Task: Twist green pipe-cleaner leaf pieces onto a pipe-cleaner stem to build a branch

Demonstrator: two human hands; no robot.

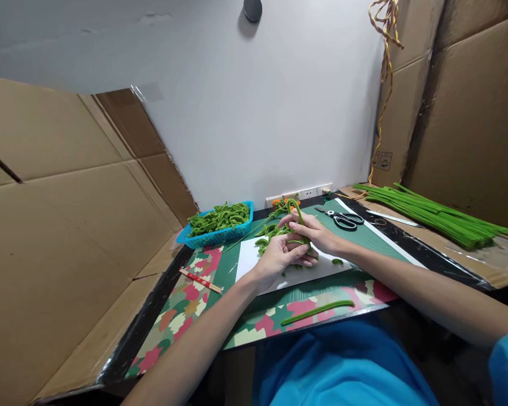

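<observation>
Over a white sheet (275, 285), both hands hold a green pipe cleaner (295, 204), whose upper part bends into a hook. My right hand (317, 232) pinches it between thumb and fingers, higher up. Below and to the left, my left hand (281, 256) has its fingers curled round the lower part, which is partly hidden. Short curled green pieces (262, 242) lie on the sheet behind and around the hands, and one small piece (337, 261) sits apart on the right. A straight green pipe cleaner (317, 312) rests near the table's front edge.
A blue basket (214, 237) heaped with curled green pieces stands at back left. Black-handled scissors (345, 220) lie right of the hands. A bundle of long green pipe cleaners (440, 217) is far right. Red-wrapped chopsticks (200, 280) lie left. Cardboard panels (76, 225) flank the table.
</observation>
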